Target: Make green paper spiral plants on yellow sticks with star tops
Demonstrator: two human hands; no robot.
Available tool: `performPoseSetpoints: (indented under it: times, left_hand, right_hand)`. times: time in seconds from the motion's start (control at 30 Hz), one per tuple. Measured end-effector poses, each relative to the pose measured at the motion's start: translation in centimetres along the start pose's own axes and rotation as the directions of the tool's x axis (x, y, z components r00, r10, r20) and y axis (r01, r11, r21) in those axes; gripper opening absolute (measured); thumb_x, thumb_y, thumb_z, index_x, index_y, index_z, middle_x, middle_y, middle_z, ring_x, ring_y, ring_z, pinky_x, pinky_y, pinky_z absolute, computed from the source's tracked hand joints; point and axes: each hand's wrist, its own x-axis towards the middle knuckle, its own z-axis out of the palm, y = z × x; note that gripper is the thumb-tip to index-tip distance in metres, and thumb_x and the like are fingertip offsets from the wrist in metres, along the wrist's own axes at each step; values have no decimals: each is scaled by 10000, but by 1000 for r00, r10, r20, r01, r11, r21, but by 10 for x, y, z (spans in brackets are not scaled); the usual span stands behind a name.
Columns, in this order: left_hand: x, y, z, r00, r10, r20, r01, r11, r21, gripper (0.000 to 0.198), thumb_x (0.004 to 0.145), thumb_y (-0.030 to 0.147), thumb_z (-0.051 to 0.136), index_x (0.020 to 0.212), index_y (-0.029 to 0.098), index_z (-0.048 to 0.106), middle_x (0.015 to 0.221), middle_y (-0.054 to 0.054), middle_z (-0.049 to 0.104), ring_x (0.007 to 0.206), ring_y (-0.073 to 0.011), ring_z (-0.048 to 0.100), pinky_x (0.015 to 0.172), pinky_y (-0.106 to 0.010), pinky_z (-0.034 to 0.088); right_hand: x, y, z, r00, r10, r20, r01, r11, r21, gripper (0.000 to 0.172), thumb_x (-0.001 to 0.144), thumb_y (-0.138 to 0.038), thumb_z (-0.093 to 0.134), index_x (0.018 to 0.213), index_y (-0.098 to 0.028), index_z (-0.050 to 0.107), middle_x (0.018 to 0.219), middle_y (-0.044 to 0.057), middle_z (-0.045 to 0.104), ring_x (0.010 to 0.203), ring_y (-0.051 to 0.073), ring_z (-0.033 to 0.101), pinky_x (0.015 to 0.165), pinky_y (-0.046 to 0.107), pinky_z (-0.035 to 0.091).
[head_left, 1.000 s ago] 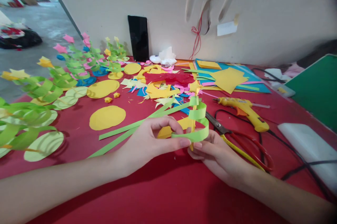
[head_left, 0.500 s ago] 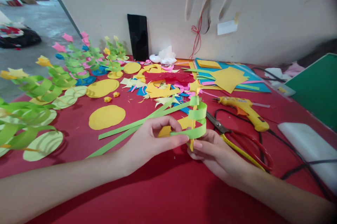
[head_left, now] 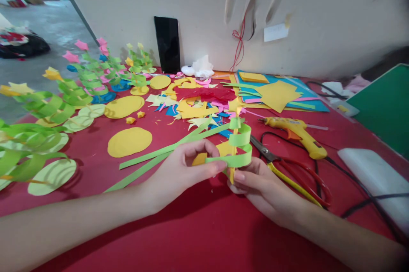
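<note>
My right hand pinches the lower end of a thin yellow paper stem, held upright over the red table. A yellow paper star tops the stem. A green paper strip spirals loosely down around it. My left hand is closed, its thumb and finger pinching the strip's lower end left of the stem. Behind my left hand lie loose green strips and a piece of yellow paper, partly hidden by the hands.
Scissors and a yellow glue gun with its cord lie to the right. Paper scraps cover the table's middle. At left stand several finished spiral paper flowers, with yellow paper discs nearby. A phone leans on the wall.
The lower loop of the green strip has shifted slightly and sits a little wider around the stem. Both hands stay almost in place, with the same holds.
</note>
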Motion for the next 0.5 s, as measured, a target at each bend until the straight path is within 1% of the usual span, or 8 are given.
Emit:
performPoseSetpoints:
  times: [0.13,0.2,0.37,0.5]
  left_hand:
    - [-3,-1,-1,1000,11,-1,-11,1000,27,185,761,291,637,744,192,481,705,50,519,676,-74,474,636,-185,378]
    - [-4,-1,-1,1000,14,-3,-14,999,40,195,757,303,638,748,193,477,730,47,507,687,-79,464,630,-191,368]
    - [-2,1,1,999,35,-26,-31,993,113,223,743,335,639,759,193,468,761,32,488,724,-112,467,642,-226,365]
    - [-1,2,2,1000,27,-9,-25,989,142,237,746,347,634,776,202,449,725,46,463,689,-105,465,636,-233,362]
  right_hand:
    - [0,-1,1,1000,1,8,-1,1000,-2,80,634,-228,732,681,-189,680,513,-58,451,466,29,272,455,216,154]
    - [-1,-1,1,1000,2,5,-2,1000,-4,82,636,-228,731,687,-187,682,521,-54,464,465,26,280,453,211,158]
    - [-1,-1,0,1000,16,-18,-16,1000,-14,88,628,-228,739,688,-189,688,552,-32,537,490,29,367,465,192,208]
    - [-1,0,1,999,28,-44,-29,999,-20,101,608,-234,752,679,-197,690,545,-36,549,487,27,391,468,178,241]
